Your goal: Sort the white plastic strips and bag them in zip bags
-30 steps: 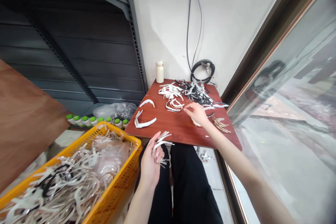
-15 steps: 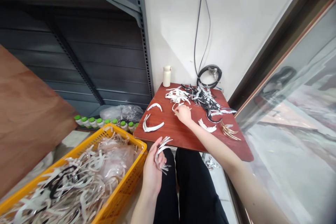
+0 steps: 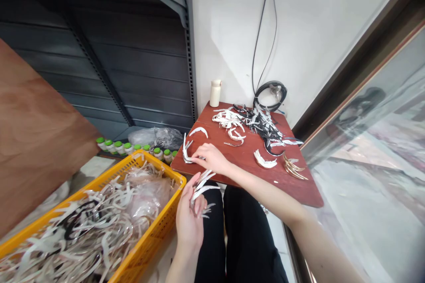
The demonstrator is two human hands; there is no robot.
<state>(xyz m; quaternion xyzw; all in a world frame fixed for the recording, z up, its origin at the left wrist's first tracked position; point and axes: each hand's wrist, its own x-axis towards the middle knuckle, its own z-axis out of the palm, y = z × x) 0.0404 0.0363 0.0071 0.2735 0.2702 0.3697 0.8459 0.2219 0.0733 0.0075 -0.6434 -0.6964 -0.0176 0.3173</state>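
My left hand is closed around a loose bundle of thin, curved white strips. It is held over my lap, just off the table's front edge. My right hand reaches across the red-brown table, its fingertips pinched at the end of a stack of curved white strips on the left side. Behind that stack lies a single curved white strip. Farther back sit a few white strips and a tangled pile of black and silvery strips.
A yellow crate full of strips and plastic bags stands at left. On the table are a cream bottle, a white bundle and gold-coloured curved strips. A coiled black cable rests against the wall. Green-capped jars line the floor.
My right hand has moved left and nearer, from the white strips mid-table to the stack at the left. My left hand keeps its bundle, turned slightly. The view has shifted a little.
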